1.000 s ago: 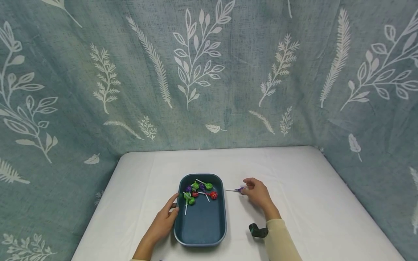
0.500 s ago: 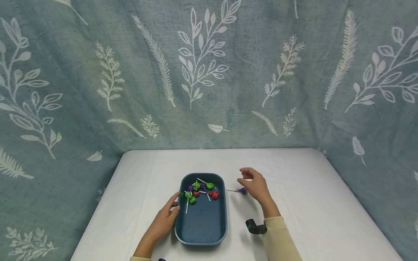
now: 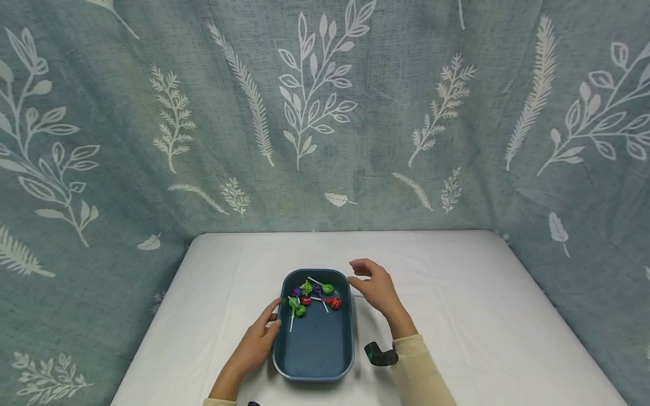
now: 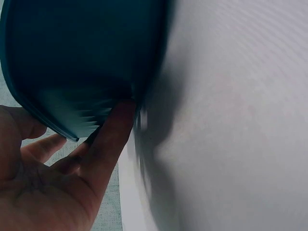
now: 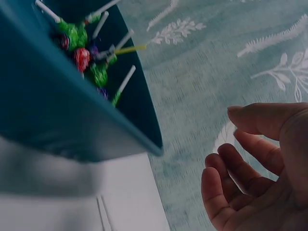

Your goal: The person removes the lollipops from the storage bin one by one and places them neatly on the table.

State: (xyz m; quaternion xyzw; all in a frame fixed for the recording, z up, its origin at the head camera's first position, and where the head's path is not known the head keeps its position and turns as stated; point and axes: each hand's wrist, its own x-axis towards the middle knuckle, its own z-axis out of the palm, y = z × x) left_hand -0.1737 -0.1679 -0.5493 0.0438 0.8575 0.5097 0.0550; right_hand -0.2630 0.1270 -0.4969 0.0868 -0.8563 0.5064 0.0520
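My left hand (image 3: 257,343) rests against the left side of a dark blue tray (image 3: 312,377). In the left wrist view, the fingers (image 4: 108,139) lie spread along the outer wall of the tray. Several lollipops lie inside at the far end, among them a green lollipop (image 3: 327,288) and a red lollipop (image 3: 335,303). My right hand (image 3: 378,288) hovers by the tray's far right corner, fingers loosely bent and holding nothing. In the right wrist view, a thin white stick (image 5: 103,211) shows on the table; in the head view my right hand and wrist hide that spot.
The tray stands on a white-covered table (image 3: 457,293). A teal curtain (image 3: 325,141) with white leaf prints hangs behind and at both sides. A black wrist device (image 3: 381,355) sits at my right sleeve (image 3: 421,369).
My right hand has let go of the purple lollipop, leaving it on the table, then lifted and moved left to the tray's far corner. My left hand stays at the tray.
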